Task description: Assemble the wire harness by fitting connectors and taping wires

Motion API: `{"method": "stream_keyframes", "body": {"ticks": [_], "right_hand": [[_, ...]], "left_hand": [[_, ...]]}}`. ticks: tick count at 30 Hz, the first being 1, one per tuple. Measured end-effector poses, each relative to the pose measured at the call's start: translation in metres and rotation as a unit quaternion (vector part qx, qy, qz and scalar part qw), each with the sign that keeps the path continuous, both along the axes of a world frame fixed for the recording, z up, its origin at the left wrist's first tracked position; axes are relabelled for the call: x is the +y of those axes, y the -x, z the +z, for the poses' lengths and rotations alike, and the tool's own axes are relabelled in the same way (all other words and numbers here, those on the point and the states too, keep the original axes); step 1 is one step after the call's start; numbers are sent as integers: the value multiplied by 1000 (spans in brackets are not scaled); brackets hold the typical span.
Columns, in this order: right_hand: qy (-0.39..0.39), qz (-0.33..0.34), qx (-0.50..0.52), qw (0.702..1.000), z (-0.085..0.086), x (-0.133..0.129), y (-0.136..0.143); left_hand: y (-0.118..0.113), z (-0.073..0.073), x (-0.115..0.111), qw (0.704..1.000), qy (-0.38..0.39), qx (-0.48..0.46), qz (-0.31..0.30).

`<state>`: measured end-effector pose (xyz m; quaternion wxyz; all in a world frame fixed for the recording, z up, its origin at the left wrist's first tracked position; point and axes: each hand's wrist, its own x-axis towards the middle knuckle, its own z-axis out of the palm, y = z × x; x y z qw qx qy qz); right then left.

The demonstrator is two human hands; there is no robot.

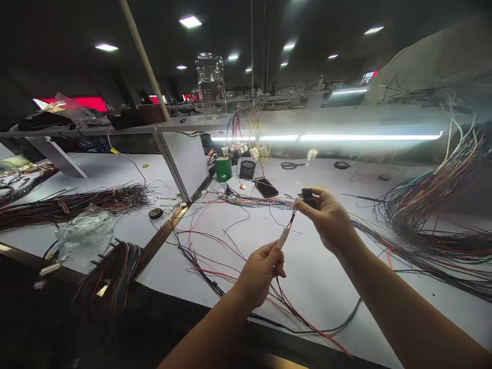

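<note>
Over the white table, my left hand (pixel 263 271) is closed around a slim white connector (pixel 283 238) and the wires below it. Red and dark wires (pixel 286 302) trail from under that hand down to the table's front edge. Up and to the right, my right hand (pixel 326 215) pinches a black connector (pixel 308 197) with a small white part (pixel 296 203) beside it. Short dark wires (pixel 292 217) run between the two connectors. My right fingers partly cover the black piece.
Bundled wires (pixel 434 189) hang and lie at the right; others (pixel 111 271) lie at the left by a clear plastic bag (pixel 86 233). Toward the back are a phone (pixel 266 187), a mesh cup (pixel 247 169), a green box (pixel 223 169) and scissors (pixel 292 165). A shelf (pixel 292 120) crosses above, carrying a glass jug (pixel 210 84).
</note>
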<state>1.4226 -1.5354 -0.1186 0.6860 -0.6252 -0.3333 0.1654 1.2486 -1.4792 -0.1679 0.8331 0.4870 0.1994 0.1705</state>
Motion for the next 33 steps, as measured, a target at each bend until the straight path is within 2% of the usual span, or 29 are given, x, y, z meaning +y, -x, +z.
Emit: {"method": "stream_keyframes", "body": {"ticks": [5, 8, 14, 18, 20, 26, 30, 33], "right_hand": [[9, 10, 48, 999, -8, -2, -7], [4, 19, 73, 997, -12, -3, -9], [21, -21, 6, 1000, -27, -31, 1], [77, 112, 0, 991, -37, -50, 25], [91, 143, -4, 985, -41, -51, 33], [79, 117, 14, 990, -49, -45, 39], [74, 79, 32, 994, -53, -45, 45], [81, 40, 27, 996, -53, -44, 50]], "left_hand": [[5, -7, -9, 999, -6, 24, -26], [4, -6, -10, 999, -26, 46, -2], [2, -6, -6, 999, 11, 27, 21], [-2, -2, -7, 999, 27, 28, 30], [-4, 0, -9, 999, 24, 28, 22], [-7, 4, -17, 999, 2, 20, 26], [-7, -2, -24, 998, -33, 23, 57], [-8, -6, -28, 997, -33, 28, 57]]}}
